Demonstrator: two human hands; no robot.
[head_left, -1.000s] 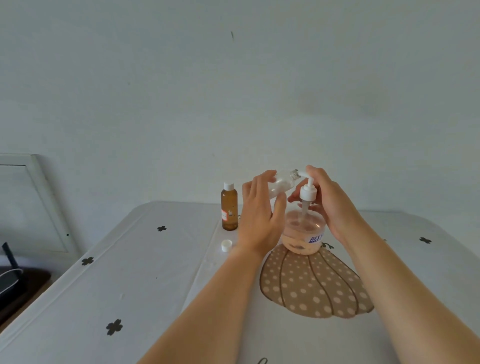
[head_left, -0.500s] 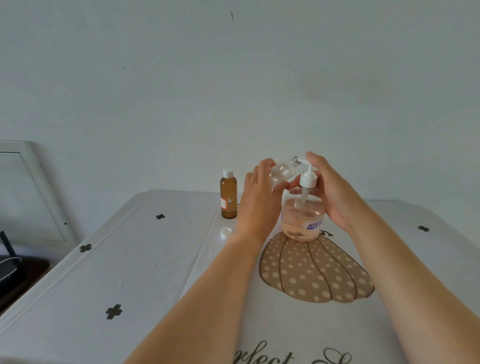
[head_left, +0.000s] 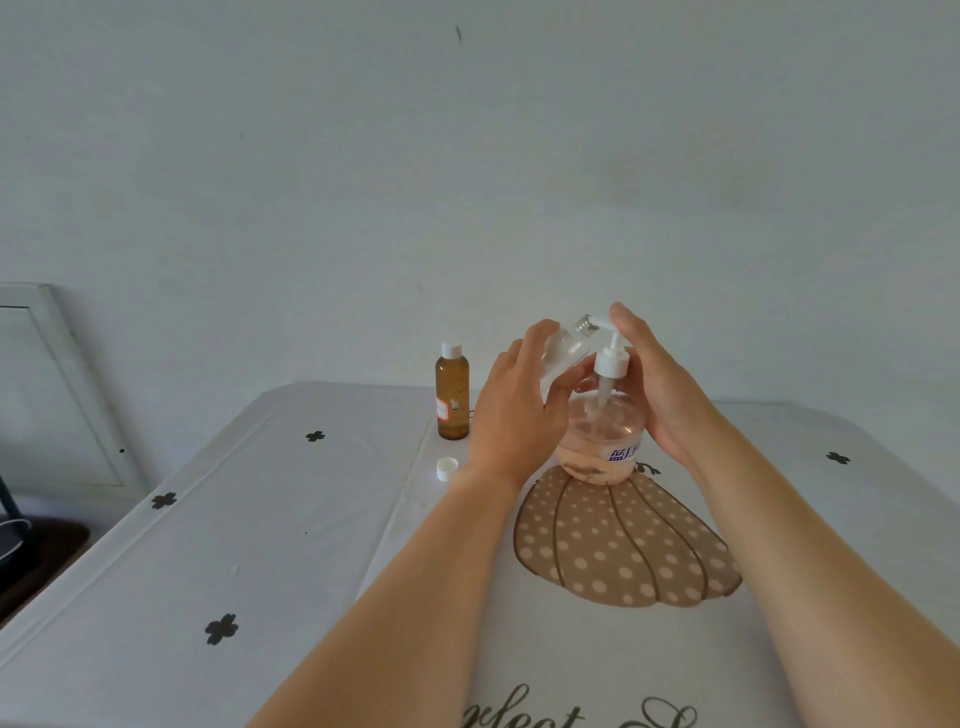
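At 9 o'clock of the work stands a slim amber plastic bottle (head_left: 452, 395) with a white cap, upright and untouched. At 8 o'clock of the left hand (head_left: 511, 410), a loose white screw cap (head_left: 447, 469) lies on the white tablecloth (head_left: 260, 519) printed with dark clovers. The left hand is curled round a small clear bottle (head_left: 563, 353), holding it tilted with its silver threaded neck pointing toward 1 o'clock, right against the spout. Beneath it, the round clear pump bottle (head_left: 597, 441) of pinkish liquid stands on the cloth's brown dotted shell print. The right hand (head_left: 660, 384) wraps the white pump head (head_left: 612, 361) from 3 o'clock, fingers arched over its top and thumb near the collar. Over the last second neither grip has shifted and the neck has stayed at the spout; only the view has dipped a little. That suggests the filling is under way, with pumping still to do. How much liquid the small bottle holds cannot be told.
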